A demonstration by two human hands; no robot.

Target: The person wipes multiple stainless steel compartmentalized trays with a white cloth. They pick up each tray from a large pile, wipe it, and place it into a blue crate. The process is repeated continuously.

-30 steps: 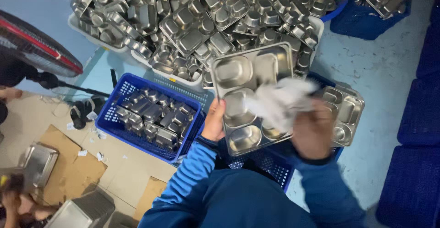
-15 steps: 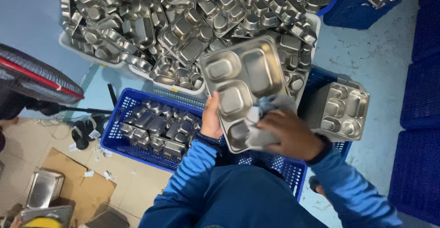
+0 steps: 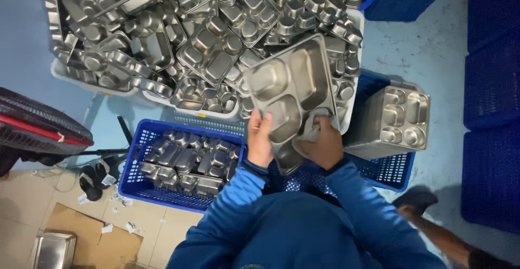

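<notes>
Between both hands' fingers (image 3: 264,124), steel tray (image 3: 295,85) held tilted

Below you lies a pale blue floor (image 3: 428,58), giving way to beige tiles (image 3: 21,204) at lower left, where flattened cardboard (image 3: 92,242) and paper scraps sit. Blue crates (image 3: 490,85) stack along your right; a fan (image 3: 32,125) stands left.

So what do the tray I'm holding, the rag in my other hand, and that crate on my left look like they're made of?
Compartment tray: looks like stainless steel, with a dull silver sheen and pressed wells. Rag under the right hand: soft grey cloth, judging by its folds. Blue crate: most likely moulded plastic, going by its uniform colour and lattice walls. The left hand grips the tray's edge.
</notes>
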